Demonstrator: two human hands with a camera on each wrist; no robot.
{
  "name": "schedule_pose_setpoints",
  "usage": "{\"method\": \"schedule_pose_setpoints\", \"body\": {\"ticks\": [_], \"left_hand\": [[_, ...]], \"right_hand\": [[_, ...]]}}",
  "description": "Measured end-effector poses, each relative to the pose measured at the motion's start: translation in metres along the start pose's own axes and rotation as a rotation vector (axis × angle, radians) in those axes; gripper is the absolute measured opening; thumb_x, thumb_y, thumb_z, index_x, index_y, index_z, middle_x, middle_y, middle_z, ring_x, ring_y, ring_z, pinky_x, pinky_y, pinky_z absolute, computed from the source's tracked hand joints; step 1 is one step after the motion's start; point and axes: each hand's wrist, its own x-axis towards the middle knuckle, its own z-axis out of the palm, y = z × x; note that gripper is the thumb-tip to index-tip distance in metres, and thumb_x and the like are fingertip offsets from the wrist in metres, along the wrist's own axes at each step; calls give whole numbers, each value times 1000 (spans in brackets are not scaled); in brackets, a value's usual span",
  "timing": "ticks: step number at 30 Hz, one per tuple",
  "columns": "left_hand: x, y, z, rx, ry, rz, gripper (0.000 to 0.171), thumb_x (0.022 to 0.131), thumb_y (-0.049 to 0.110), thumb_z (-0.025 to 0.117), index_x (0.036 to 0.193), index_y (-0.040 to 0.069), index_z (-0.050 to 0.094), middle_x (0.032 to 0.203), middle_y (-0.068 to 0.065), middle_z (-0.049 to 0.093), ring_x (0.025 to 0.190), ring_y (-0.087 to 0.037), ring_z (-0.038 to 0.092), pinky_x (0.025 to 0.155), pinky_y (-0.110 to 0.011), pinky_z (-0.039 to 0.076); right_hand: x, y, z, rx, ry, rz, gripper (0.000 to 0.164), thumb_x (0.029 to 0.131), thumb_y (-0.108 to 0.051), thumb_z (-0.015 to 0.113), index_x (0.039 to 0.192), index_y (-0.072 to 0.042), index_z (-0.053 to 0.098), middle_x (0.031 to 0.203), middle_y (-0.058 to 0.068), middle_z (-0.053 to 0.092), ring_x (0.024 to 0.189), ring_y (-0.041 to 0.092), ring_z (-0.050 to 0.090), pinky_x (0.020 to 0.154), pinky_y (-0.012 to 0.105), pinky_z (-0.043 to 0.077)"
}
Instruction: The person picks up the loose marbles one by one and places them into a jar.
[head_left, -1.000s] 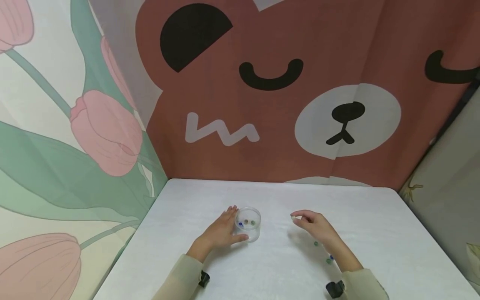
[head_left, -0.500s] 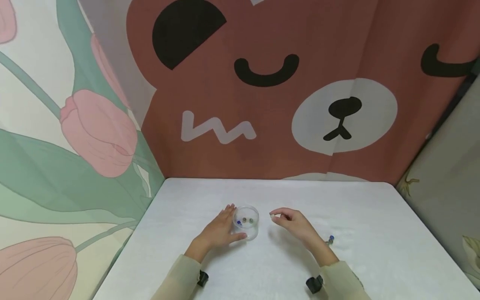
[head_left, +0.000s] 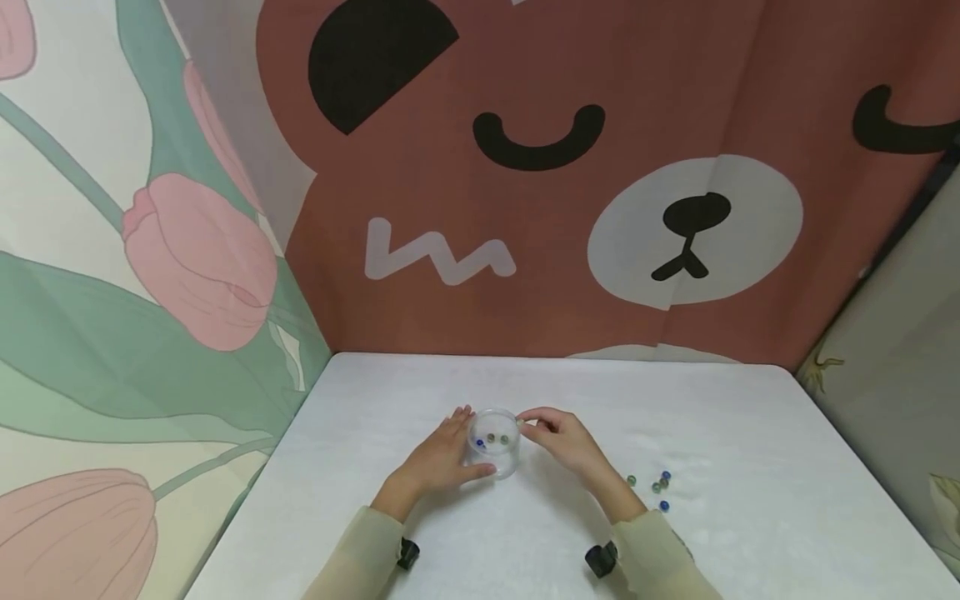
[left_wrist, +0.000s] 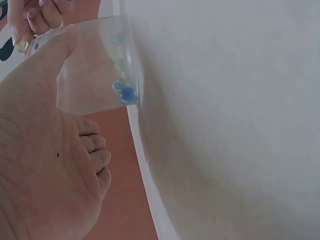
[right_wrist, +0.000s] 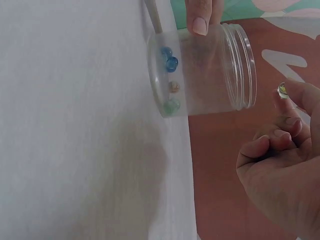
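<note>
A clear plastic jar (head_left: 504,465) stands upright with its mouth uncovered, and several blue, green and brownish glass marbles (right_wrist: 171,64) lie on its bottom. My left hand (head_left: 438,458) holds the jar from the left, thumb across the near side and fingers along the far side. At the jar's right rim is my right hand (head_left: 564,440). Between thumb and index finger it pinches a clear glass marble with a yellow-green core (right_wrist: 282,90), just outside and slightly above the mouth. Its other fingers are curled in.
Several loose marbles, including a blue marble (head_left: 664,506) and a green marble (head_left: 632,480), lie on the white table (head_left: 405,387) right of my right forearm. A brown curtain with a bear print (head_left: 450,325) hangs behind the table's far edge.
My right hand has moved left with its marble, from well right of the jar to its rim. More loose marbles show beside the forearm. The left hand and jar stay in place.
</note>
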Motion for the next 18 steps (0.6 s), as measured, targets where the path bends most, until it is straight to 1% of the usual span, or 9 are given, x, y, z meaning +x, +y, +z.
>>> {"method": "schedule_pose_setpoints", "body": {"ticks": [6, 9, 14, 18], "left_hand": [[-1, -2, 0, -2, 6, 17, 105, 89, 70, 60, 157, -3, 28, 166, -17, 22, 155, -30, 19, 127, -44, 21], [0, -3, 1, 9, -3, 9, 107, 89, 73, 58, 158, -2, 26, 167, -16, 21, 155, -29, 18, 127, -42, 20], [0, -3, 1, -2, -11, -4, 107, 89, 74, 57, 159, -1, 25, 168, -15, 20, 156, -28, 16, 127, -42, 20], [1, -3, 2, -6, -12, -4, 107, 89, 73, 58, 158, -2, 26, 167, -15, 20, 156, -28, 17, 127, -42, 20]], "right_hand": [[6, -3, 12, -20, -15, -27, 20, 94, -26, 74, 111, -17, 77, 70, -3, 48, 66, 14, 43, 54, 23, 35], [9, -4, 16, -46, -22, -44, 20, 94, -26, 74, 111, -16, 77, 67, -4, 45, 62, 12, 40, 51, 22, 32], [11, -6, 21, -78, -32, -64, 21, 93, -26, 75, 109, -14, 77, 66, -5, 44, 61, 11, 38, 52, 22, 31], [12, -6, 24, -90, -34, -59, 20, 92, -25, 76, 107, -13, 77, 65, -5, 42, 61, 11, 37, 52, 22, 30]]}}
